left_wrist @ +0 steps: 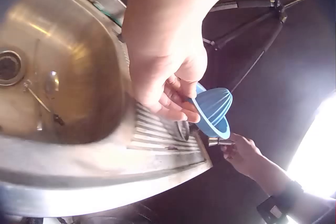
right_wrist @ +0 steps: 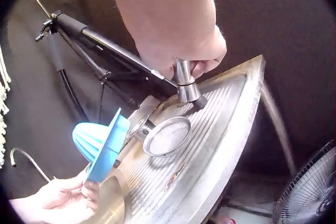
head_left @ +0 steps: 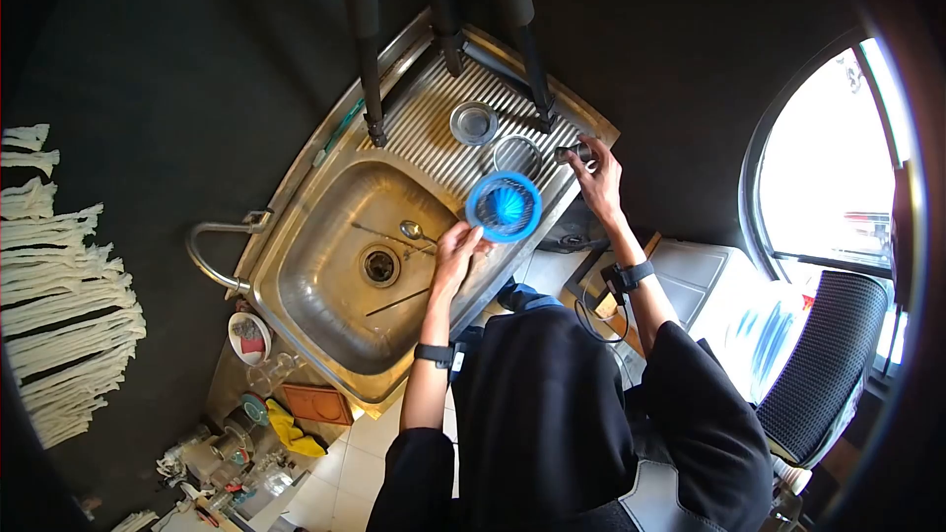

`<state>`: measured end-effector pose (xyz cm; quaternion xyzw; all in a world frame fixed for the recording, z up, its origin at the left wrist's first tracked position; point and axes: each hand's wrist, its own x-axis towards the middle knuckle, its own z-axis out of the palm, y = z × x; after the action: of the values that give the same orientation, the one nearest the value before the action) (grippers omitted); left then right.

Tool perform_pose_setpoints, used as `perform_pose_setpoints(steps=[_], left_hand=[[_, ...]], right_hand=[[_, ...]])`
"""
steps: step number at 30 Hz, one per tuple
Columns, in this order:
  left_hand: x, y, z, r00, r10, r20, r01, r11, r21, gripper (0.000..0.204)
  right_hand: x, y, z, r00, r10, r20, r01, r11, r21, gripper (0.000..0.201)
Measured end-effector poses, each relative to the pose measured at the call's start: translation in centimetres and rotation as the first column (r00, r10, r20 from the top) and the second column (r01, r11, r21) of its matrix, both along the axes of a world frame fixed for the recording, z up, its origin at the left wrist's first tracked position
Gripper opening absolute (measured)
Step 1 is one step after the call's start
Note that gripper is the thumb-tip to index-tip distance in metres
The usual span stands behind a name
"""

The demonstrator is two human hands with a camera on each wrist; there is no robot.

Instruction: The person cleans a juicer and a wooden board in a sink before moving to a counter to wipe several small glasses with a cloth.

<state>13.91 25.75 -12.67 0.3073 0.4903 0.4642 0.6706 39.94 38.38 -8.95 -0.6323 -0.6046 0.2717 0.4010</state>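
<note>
My left hand pinches the rim of a blue citrus reamer, its ribbed cone facing up, over the front edge of the steel drainboard. In the left wrist view the thumb and fingers clasp the reamer's rim. Farther right, my right hand holds a double-ended metal jigger between thumb and fingers, close over the ribbed drainboard near its corner. A round strainer lies on the ribs between the two hands. Behind it sits a small round metal container.
Black tripod legs stand on and behind the drainboard. Left of it, the sink basin holds a spoon and thin utensils. A curved faucet rises at the sink's far left. A fan stands below the drainboard's edge.
</note>
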Motion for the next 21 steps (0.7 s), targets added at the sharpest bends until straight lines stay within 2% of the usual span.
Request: perform_pose_setpoints(steps=[3, 4, 5, 6, 7, 9, 11, 14, 15, 19, 20, 21], left_hand=[[-1.9, -2.4, -0.2, 0.986, 0.162, 0.038, -0.157, 0.982, -0.107, 0.016], [-2.3, -2.7, -0.4, 0.982, 0.184, 0.031, -0.180, 0.978, -0.104, 0.015], [-2.5, -2.7, -0.6, 0.981, 0.191, 0.027, -0.187, 0.977, -0.104, 0.015], [-2.6, -2.6, -0.6, 0.981, 0.193, 0.032, -0.189, 0.978, -0.092, 0.016], [-2.6, -2.4, -0.5, 0.980, 0.195, 0.038, -0.192, 0.978, -0.079, 0.016], [-2.0, -1.7, -0.3, 0.981, 0.192, 0.009, -0.191, 0.980, -0.065, 0.016], [-0.9, -0.6, 0.5, 0.981, 0.192, -0.007, -0.192, 0.981, -0.020, 0.016], [1.2, 1.8, 0.3, 0.982, 0.182, -0.044, -0.181, 0.983, 0.029, 0.015], [2.1, 2.7, 0.1, 0.981, 0.183, -0.059, -0.181, 0.983, 0.037, 0.015], [5.0, 6.0, -0.7, 0.973, 0.223, -0.057, -0.223, 0.975, 0.015, 0.016], [5.4, 6.7, -1.3, 0.977, 0.200, -0.068, -0.200, 0.980, 0.005, 0.018], [5.7, 7.3, -1.7, 0.981, 0.177, -0.080, -0.178, 0.984, -0.005, 0.020]], right_hand=[[-2.3, 0.2, 0.6, 0.992, 0.118, 0.046, -0.121, 0.990, 0.069, 0.040], [-3.1, 0.4, 0.7, 0.987, 0.152, 0.055, -0.154, 0.988, 0.032, 0.041], [-3.8, 0.5, 0.8, 0.981, 0.186, 0.062, -0.186, 0.982, -0.005, 0.041], [-4.2, 0.9, -0.3, 0.973, 0.218, 0.070, -0.224, 0.971, 0.090, 0.040], [-4.8, 1.2, -1.0, 0.967, 0.248, 0.062, -0.253, 0.961, 0.110, 0.040], [-5.4, 1.5, -1.8, 0.952, 0.300, 0.056, -0.302, 0.952, 0.042, 0.039], [-5.6, 1.4, -1.2, 0.944, 0.311, 0.107, -0.317, 0.947, 0.043, 0.039], [-4.8, 1.4, -1.1, 0.988, 0.157, 0.004, -0.157, 0.988, -0.009, 0.040], [-4.4, 1.1, 0.4, 0.992, 0.115, -0.046, -0.120, 0.984, -0.129, 0.040], [-1.8, 0.4, -0.1, 1.000, 0.020, 0.021, -0.020, 1.000, -0.008, 0.039], [-0.8, 0.1, 0.1, 0.999, 0.005, 0.041, 0.000, 0.994, -0.112, 0.038], [-0.3, -0.1, -0.1, 1.000, -0.018, 0.011, 0.019, 0.998, -0.054, 0.039]])
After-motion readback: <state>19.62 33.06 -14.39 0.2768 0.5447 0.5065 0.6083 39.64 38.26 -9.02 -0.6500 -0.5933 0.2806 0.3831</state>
